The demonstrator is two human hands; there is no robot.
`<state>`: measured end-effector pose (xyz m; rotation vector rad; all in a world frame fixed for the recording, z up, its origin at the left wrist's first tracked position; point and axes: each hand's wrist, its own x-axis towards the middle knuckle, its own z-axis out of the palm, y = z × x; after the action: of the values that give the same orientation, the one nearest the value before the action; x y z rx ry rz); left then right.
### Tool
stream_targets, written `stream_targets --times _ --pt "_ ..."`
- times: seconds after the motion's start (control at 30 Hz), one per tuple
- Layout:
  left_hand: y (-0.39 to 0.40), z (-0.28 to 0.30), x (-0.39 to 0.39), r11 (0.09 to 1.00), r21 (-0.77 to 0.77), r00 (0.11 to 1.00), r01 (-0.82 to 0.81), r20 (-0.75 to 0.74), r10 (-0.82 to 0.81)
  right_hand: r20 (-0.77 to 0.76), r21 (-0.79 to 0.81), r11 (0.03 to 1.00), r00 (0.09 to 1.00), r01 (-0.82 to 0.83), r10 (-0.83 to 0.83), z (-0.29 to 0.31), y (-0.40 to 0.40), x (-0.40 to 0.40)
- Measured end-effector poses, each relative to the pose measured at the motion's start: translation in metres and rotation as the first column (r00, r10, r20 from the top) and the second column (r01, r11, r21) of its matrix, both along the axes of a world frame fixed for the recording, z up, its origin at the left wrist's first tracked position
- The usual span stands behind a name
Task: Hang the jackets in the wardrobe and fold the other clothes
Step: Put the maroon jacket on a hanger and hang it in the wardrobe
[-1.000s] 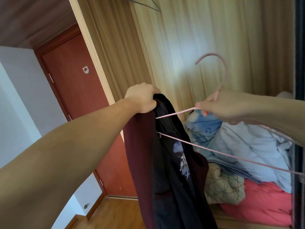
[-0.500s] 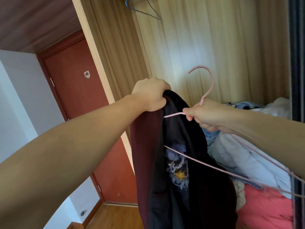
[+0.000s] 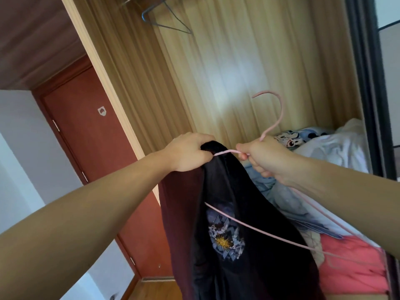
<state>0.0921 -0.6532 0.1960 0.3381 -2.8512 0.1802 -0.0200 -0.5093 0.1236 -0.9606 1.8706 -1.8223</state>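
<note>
A dark maroon and black jacket (image 3: 233, 208) with a printed crest hangs in front of the open wardrobe (image 3: 227, 68). My left hand (image 3: 188, 153) grips its bunched top. My right hand (image 3: 264, 158) holds a thin pink hanger (image 3: 273, 124) at the base of its hook, which points up. One pink arm of the hanger runs into the jacket's top by my left hand. Its lower bar crosses in front of the crest.
A dark wire hanger (image 3: 166, 22) hangs at the top of the wardrobe. Piled bedding in pale blue, white and coral (image 3: 337, 213) fills the wardrobe's lower right. A red-brown door (image 3: 93, 137) stands to the left, a dark sliding door frame (image 3: 368, 83) on the right.
My right hand has moved the pink hanger left, closer to my left hand, pushing its arm further into the jacket's top. The jacket has spread wider and its crest faces me.
</note>
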Motion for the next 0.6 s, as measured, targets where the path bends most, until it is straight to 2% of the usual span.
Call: stream_targets --times 0.1,0.23,0.3,0.37,0.4,0.47,0.53,0.6 --pt "-0.002 -0.009 -0.001 0.998 -0.017 0.998 0.061 -0.027 -0.061 -0.006 0.009 1.0 1.0 -0.03 0.03 -0.002 0.004 -0.002" --pt "-0.002 -0.022 0.0 0.979 -0.139 0.981 0.152 -0.097 -0.166 -0.187 0.073 0.995 0.979 -0.063 0.076 -0.002 0.015 -0.009" --pt "0.001 -0.026 0.0 0.957 -0.228 0.974 0.178 -0.098 -0.204 -0.298 0.084 0.996 0.954 -0.01 0.035 0.001 0.019 -0.014" --pt "0.003 -0.024 -0.001 0.939 -0.293 0.972 0.179 -0.095 -0.215 -0.421 0.046 0.992 0.902 0.121 -0.09 0.004 0.016 -0.021" --pt "0.003 -0.023 -0.001 0.934 -0.313 0.973 0.172 -0.092 -0.21 -0.498 0.012 0.975 0.847 0.222 -0.187 0.003 0.013 -0.024" --pt "0.001 -0.018 -0.001 0.932 -0.33 0.976 0.151 -0.102 -0.194 -0.637 -0.149 0.909 0.665 0.39 -0.39 -0.007 0.009 -0.024" --pt "-0.003 -0.013 0.0 0.93 -0.347 0.975 0.118 -0.139 -0.176 -0.783 -0.318 0.875 0.419 0.365 -0.459 -0.025 0.012 -0.018" --pt "-0.006 -0.006 0.002 0.927 -0.367 0.973 0.074 -0.177 -0.148 -0.911 -0.329 0.91 0.167 0.252 -0.376 -0.047 0.017 -0.01"
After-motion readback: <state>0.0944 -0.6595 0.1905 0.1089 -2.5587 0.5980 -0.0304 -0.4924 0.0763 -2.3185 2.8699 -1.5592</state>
